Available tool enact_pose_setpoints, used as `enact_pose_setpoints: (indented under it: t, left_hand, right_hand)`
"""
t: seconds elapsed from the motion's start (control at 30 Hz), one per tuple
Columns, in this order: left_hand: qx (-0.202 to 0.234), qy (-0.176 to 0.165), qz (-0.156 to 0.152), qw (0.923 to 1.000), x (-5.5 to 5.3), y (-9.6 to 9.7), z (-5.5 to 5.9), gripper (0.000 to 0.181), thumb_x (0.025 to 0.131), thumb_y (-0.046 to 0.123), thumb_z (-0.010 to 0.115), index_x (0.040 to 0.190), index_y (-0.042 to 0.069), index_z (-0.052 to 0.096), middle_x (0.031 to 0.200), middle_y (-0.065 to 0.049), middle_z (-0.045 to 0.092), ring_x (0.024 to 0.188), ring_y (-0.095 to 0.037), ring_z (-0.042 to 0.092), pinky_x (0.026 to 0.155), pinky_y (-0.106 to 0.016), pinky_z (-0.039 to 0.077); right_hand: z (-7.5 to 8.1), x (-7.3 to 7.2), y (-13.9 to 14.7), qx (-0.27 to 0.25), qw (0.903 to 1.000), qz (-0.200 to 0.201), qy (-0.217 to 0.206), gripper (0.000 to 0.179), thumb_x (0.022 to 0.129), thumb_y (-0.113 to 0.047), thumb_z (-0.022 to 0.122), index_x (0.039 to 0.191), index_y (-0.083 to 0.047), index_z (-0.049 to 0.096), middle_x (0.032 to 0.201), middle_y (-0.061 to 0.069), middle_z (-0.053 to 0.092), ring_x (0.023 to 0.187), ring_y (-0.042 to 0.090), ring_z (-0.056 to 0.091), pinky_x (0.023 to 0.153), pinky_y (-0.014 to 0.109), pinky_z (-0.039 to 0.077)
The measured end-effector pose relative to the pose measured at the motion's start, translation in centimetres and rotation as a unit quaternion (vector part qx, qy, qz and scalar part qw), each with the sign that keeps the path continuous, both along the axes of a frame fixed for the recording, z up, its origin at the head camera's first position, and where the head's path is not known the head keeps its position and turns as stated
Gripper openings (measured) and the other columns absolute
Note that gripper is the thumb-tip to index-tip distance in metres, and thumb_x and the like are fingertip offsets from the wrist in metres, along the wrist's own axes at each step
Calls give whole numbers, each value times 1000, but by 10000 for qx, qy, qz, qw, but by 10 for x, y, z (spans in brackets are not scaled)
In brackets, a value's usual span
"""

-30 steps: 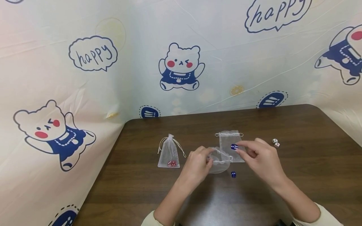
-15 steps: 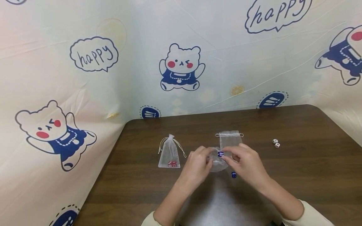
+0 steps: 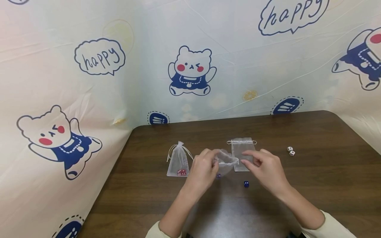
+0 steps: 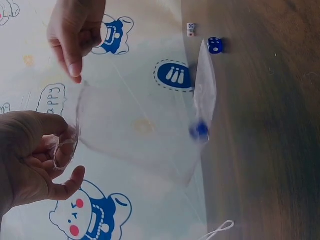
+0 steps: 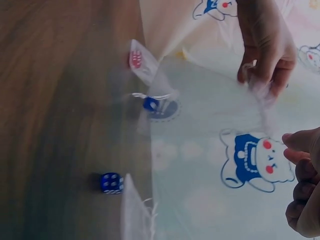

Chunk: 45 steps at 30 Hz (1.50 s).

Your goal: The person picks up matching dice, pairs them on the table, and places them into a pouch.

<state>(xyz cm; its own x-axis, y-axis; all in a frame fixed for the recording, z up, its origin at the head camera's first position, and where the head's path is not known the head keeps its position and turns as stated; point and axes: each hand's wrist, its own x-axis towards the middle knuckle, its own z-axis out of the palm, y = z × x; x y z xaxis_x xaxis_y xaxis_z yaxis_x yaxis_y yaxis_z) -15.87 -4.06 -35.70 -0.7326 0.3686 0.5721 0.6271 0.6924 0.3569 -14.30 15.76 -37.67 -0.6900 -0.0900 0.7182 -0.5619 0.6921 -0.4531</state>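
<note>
My left hand (image 3: 203,168) pinches the rim of a sheer white drawstring pouch (image 3: 227,161), which hangs with its mouth open toward the right. A blue die (image 5: 151,104) lies low inside it, showing through the mesh in both wrist views. Just right of the mouth is my right hand (image 3: 266,167), thumb and forefinger apart and nothing between them. A second blue die (image 3: 246,184) sits on the table below and to the right of the pouch.
Behind the held pouch another sheer pouch (image 3: 242,153) lies flat on the wooden table (image 3: 315,178). To the left stands a drawn-shut pouch (image 3: 178,158) with red dice (image 3: 181,172) inside. White dice (image 3: 291,151) lie at the right. A printed cloth (image 3: 143,66) hangs behind.
My right hand brought a blue die leftward to the pouch's mouth and let it go; the die is now in the pouch. That hand has drawn back slightly to the right.
</note>
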Motion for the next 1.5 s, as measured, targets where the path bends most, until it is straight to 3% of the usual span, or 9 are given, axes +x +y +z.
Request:
enact_pose_setpoints:
  t: [0.27, 0.43, 0.63, 0.8, 1.07, 1.37, 1.5]
  left_hand:
    - [-36, -56, 39, 10000, 0, 1, -1, 25, 77, -3, 65, 101, 2, 67, 83, -4, 62, 64, -13, 55, 63, -31, 45]
    - [-20, -38, 54, 10000, 0, 2, -2, 22, 77, -3, 67, 99, 1, 67, 85, -5, 63, 64, -14, 54, 63, -32, 45]
    - [-15, -65, 66, 10000, 0, 1, -2, 24, 77, -2, 67, 100, 1, 67, 86, -6, 63, 65, -16, 56, 63, -32, 45]
    - [-15, -88, 56, 9999, 0, 1, -3, 24, 77, -2, 67, 101, 2, 67, 87, -5, 63, 65, -16, 55, 63, -32, 45]
    - [17, -77, 21, 10000, 0, 0, -3, 24, 76, -3, 66, 100, 2, 67, 86, -5, 63, 64, -15, 55, 61, -30, 45]
    - [20, -174, 11, 9998, 1, 0, -2, 25, 77, -2, 65, 102, 3, 67, 86, -4, 63, 64, -14, 54, 63, -30, 45]
    - [9, -118, -25, 9999, 1, 0, -2, 24, 77, -2, 66, 101, 2, 67, 85, -5, 63, 63, -13, 54, 62, -30, 46]
  right_hand:
    - [-15, -6, 6, 154, 9990, -101, -412, 20, 66, -2, 80, 84, -8, 72, 55, -15, 27, 52, 3, 28, 44, 20, 27]
    - [-25, -9, 9, 416, 9936, -21, -1051, 18, 69, -5, 79, 85, -7, 72, 55, -12, 30, 52, 5, 31, 47, 22, 29]
    - [-34, -14, 13, 972, 9693, 170, -2253, 18, 73, -10, 76, 90, -7, 72, 53, -11, 38, 49, 5, 34, 45, 23, 30]
    - [-40, -17, 15, 1346, 9453, 360, -2949, 18, 75, -12, 74, 92, -9, 72, 53, -9, 43, 48, 6, 37, 45, 25, 32]
    - [-43, -19, 17, 1544, 9261, 451, -3414, 12, 73, -12, 75, 85, -12, 72, 78, -2, 66, 63, 9, 52, 56, 31, 43]
    - [-47, -20, 18, 1973, 9068, 531, -3689, 11, 69, -14, 78, 75, -19, 70, 77, -6, 65, 70, 14, 57, 61, 38, 47]
    - [-51, -20, 17, 2140, 8946, 481, -3894, 13, 68, -14, 78, 68, -21, 67, 70, -8, 61, 65, 13, 54, 57, 37, 45]
